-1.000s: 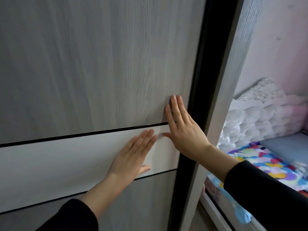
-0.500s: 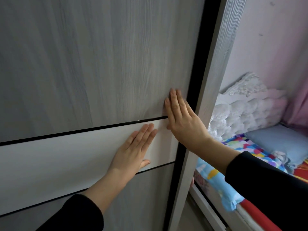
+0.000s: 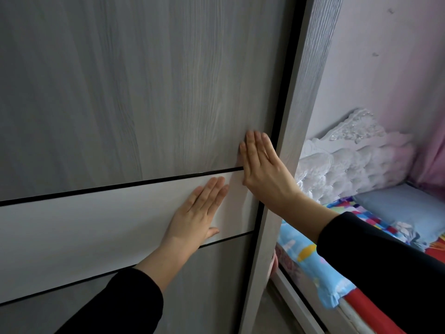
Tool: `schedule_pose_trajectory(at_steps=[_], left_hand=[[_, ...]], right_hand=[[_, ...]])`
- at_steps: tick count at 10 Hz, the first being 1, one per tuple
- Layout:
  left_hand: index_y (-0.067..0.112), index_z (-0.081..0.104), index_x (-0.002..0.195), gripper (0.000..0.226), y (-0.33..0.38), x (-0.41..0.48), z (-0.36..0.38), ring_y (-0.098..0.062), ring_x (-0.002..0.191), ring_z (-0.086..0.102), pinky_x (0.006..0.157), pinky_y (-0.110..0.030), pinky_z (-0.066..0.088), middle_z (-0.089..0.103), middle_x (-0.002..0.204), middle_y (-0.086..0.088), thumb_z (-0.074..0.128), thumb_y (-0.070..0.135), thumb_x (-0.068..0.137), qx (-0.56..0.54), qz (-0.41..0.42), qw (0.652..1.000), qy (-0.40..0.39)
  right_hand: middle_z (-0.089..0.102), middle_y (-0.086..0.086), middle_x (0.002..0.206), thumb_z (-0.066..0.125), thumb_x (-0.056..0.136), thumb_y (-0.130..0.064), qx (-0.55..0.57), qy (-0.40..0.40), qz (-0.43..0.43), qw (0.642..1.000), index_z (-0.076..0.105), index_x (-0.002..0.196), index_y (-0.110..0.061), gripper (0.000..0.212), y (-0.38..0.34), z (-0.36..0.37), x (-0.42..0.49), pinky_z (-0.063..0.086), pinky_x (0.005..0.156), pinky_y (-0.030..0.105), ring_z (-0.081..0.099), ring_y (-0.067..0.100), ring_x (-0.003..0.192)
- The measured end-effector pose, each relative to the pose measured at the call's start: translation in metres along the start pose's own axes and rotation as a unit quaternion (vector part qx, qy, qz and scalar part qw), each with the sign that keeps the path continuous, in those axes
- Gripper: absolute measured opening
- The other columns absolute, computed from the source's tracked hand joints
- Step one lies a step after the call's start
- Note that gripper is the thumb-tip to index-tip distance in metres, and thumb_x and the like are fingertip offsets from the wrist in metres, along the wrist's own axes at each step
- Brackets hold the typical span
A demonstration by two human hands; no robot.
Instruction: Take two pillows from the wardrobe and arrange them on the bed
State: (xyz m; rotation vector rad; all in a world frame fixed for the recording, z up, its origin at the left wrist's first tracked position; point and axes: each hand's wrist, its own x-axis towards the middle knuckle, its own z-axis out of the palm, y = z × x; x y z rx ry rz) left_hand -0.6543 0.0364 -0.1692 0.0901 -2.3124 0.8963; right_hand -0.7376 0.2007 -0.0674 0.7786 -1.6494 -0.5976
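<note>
Reaching forward in black sleeves, both arms end flat against the wardrobe door. The left hand lies palm-down on the pale horizontal band that crosses the door between two thin black lines, fingers straight and together, thumb tucked low near the lower line. Its grip is released; it grasps nothing, only presses on the panel. Just above and to the right, the right hand is spread flat too, its fingertips on the grey wood-grain panel and its palm over the end of the upper black line, close to the door's black right edge. Its grip is likewise released, with nothing held.

Beside that edge stands the grey wardrobe frame post, tilted in the wide-angle view. The door covers the wardrobe's inside, so the pillows to be taken cannot be seen.

Beyond the post, the bed carries bright multicoloured bedding, with a light blue pillow near its head. Behind that rises a white tufted headboard against a pale wall.
</note>
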Motion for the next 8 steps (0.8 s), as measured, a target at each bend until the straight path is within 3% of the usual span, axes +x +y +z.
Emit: schedule_pose_trajectory(at_steps=[2,4,5,6,7,8], left_hand=[[0.011,-0.002,0.147,0.123,0.004,0.006,-0.011,-0.028,0.142,-0.007,0.114,-0.04,-0.008,-0.007,0.155,-0.011,0.05,0.08,0.06,0.013,-0.004,1.0,-0.028],[0.013,0.0,0.146,0.12,0.002,0.001,-0.035,-0.019,0.143,0.004,0.112,-0.041,-0.009,0.004,0.155,0.001,0.065,0.065,0.059,0.016,0.0,0.999,-0.036],[0.017,0.016,0.144,0.109,-0.007,-0.001,-0.047,-0.018,0.141,0.018,0.118,-0.038,0.01,0.016,0.153,0.003,0.074,0.048,0.058,-0.027,0.026,0.999,-0.003],[0.012,0.034,0.141,0.101,-0.022,-0.003,-0.055,-0.021,0.137,0.035,0.111,-0.039,0.033,0.035,0.149,-0.006,0.076,0.043,0.055,-0.055,0.029,0.998,0.032],[0.008,0.033,0.141,0.104,-0.052,-0.004,-0.06,-0.026,0.136,0.036,0.109,-0.044,0.032,0.036,0.148,-0.011,0.079,0.045,0.055,-0.053,0.005,0.997,0.062],[0.007,0.027,0.143,0.11,-0.082,-0.001,-0.059,-0.028,0.138,0.027,0.11,-0.046,0.028,0.03,0.15,-0.013,0.077,0.054,0.057,-0.061,-0.033,0.995,0.072]], right_hand=[[0.05,0.03,0.134,0.023,0.094,-0.007,-0.031,-0.026,-0.031,0.999,0.039,0.133,0.01,0.045,0.011,-0.01,-0.003,0.034,0.11,0.051,0.046,0.043,0.126],[0.05,0.026,0.135,0.016,0.094,-0.004,-0.01,-0.071,-0.042,0.997,0.041,0.134,0.005,0.048,0.013,-0.021,-0.005,0.038,0.108,0.044,0.046,0.038,0.127],[0.036,0.024,0.146,0.024,0.096,-0.014,0.05,-0.093,0.023,0.994,0.03,0.141,0.002,0.048,0.014,-0.03,-0.006,0.033,0.111,0.044,0.037,0.037,0.134],[0.003,0.021,0.157,0.042,0.095,-0.027,0.222,-0.2,0.065,0.952,0.004,0.146,0.0,0.07,0.017,-0.044,-0.009,0.012,0.119,0.044,0.007,0.034,0.145],[0.005,0.008,0.159,0.054,0.09,-0.037,0.425,-0.17,0.135,0.879,0.017,0.147,-0.01,0.074,0.026,-0.066,-0.006,0.012,0.12,0.037,0.004,0.022,0.146],[0.03,0.003,0.153,0.059,0.087,-0.042,0.575,-0.071,0.276,0.767,0.043,0.136,-0.016,0.058,0.047,-0.092,-0.005,0.028,0.11,0.03,0.028,0.016,0.139]])
